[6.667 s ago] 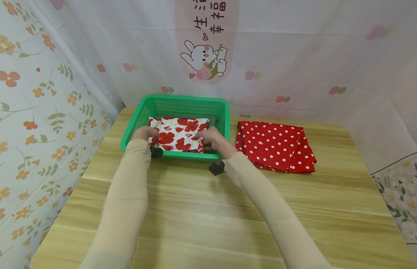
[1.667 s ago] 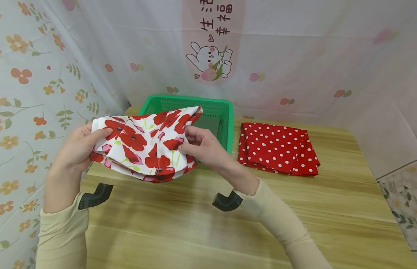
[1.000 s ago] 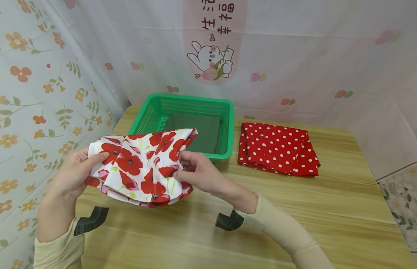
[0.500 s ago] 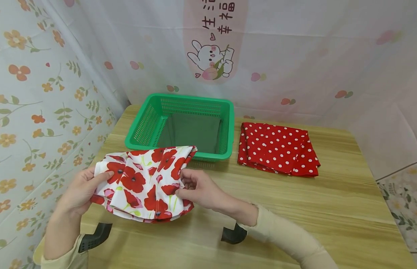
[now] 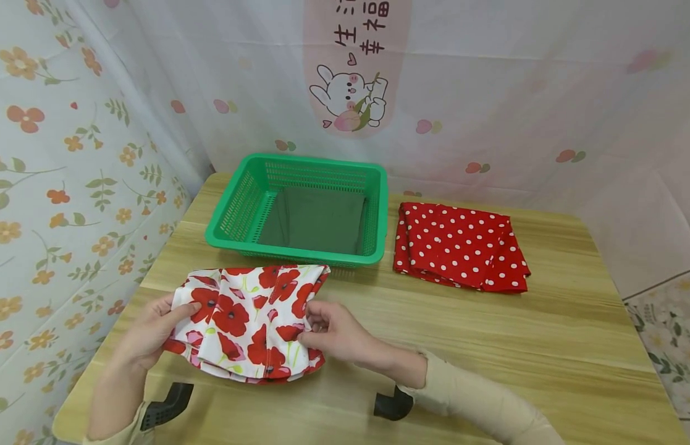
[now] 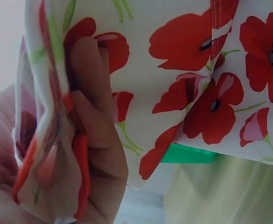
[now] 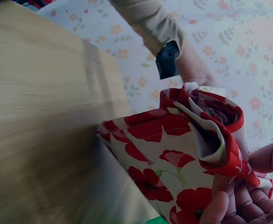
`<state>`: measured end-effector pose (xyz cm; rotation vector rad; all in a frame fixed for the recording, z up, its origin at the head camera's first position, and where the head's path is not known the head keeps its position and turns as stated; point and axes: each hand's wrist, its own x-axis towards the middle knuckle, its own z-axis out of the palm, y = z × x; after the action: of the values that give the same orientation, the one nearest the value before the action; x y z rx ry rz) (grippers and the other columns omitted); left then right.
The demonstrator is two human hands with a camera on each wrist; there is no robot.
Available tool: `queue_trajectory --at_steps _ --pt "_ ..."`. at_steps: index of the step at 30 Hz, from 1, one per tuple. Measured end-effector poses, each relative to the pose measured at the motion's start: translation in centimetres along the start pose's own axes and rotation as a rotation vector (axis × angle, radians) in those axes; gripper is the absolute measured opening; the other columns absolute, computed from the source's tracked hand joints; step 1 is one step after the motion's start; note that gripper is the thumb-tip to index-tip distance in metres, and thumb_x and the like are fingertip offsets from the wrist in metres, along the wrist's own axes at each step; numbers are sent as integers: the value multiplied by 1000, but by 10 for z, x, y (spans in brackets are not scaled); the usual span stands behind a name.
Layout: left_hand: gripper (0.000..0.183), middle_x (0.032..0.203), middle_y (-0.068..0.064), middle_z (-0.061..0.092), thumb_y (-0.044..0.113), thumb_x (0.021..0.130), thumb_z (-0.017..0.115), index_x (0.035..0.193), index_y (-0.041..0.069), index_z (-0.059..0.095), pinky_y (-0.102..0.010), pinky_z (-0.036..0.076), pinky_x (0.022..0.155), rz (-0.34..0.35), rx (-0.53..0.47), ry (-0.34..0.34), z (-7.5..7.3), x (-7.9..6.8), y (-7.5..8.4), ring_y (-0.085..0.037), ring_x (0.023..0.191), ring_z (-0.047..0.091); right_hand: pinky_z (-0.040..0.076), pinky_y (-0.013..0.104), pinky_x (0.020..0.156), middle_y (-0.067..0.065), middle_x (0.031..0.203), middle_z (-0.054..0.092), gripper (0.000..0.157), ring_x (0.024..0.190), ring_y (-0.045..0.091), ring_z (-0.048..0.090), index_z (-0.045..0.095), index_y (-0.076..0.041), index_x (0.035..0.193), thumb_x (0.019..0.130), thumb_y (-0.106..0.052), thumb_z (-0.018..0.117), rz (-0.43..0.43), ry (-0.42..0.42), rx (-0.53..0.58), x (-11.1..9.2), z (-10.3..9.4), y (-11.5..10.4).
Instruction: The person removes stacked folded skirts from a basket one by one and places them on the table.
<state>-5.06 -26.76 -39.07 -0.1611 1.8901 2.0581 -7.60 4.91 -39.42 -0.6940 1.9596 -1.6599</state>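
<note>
A folded white cloth [image 5: 250,321] printed with red poppies is held up between both hands, in front of the basket. At its left end my left hand [image 5: 155,327] pinches it, thumb on top; in the left wrist view the fingers [image 6: 96,116] curl behind the folded layers. My right hand [image 5: 339,334] grips the other end between thumb and fingers. The right wrist view shows the cloth's rolled, layered edge [image 7: 211,126] at that hand, with one lower corner close to the tabletop.
A green plastic basket [image 5: 294,253] stands behind the cloth, with a dark flat folded piece [image 5: 317,219] on its bottom. To its right lies a folded red cloth with white dots [image 5: 456,247]. All rest on a wooden table [image 5: 489,346] against a patterned curtain.
Both hands have lifted the poppy cloth out of the basket and brought it toward the front, lower over the table. The dark piece in the basket has come into view.
</note>
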Motion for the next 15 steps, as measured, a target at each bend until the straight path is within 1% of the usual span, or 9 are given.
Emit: queue_trajectory --at_steps 3,5,6,9,12,15 --pt "31 79 3 70 8 98 44 88 26 68 -28 56 59 -35 15 23 1 2 -6 -14 68 69 44 18 59 2 72 58 7 64 7 49 59 2 86 81 0 63 11 9 -18 -1 1 8" --pt "29 79 4 70 9 98 45 87 26 67 -28 56 60 -60 18 36 1 3 -10 -14 68 69 43 18 58 0 71 56 6 63 7 49 59 1 84 81 1 63 28 14 -28 -1 1 13" --pt "29 79 4 70 10 97 45 87 26 67 -28 56 60 -71 20 42 1 4 -12 -14 68 69 42 18 57 -1 69 54 7 62 7 48 56 1 80 80 1 64 31 17 -40 -2 1 15" --pt "28 79 4 70 10 97 46 88 27 66 -28 56 61 -90 29 45 1 6 -17 -14 69 69 43 18 58 0 71 58 6 63 6 50 58 1 82 80 1 64 45 21 -36 -2 1 22" --pt "25 79 4 70 11 97 47 88 27 65 -29 56 62 -113 49 58 2 9 -22 -15 69 69 44 18 58 1 71 58 8 63 6 50 57 1 80 80 1 65 57 30 -40 -3 1 28" --pt "21 79 5 70 13 96 49 90 26 65 -29 56 63 -139 68 68 2 11 -26 -15 70 69 44 18 58 2 72 60 10 63 7 51 57 1 80 80 0 66 97 40 -38 -3 1 34"
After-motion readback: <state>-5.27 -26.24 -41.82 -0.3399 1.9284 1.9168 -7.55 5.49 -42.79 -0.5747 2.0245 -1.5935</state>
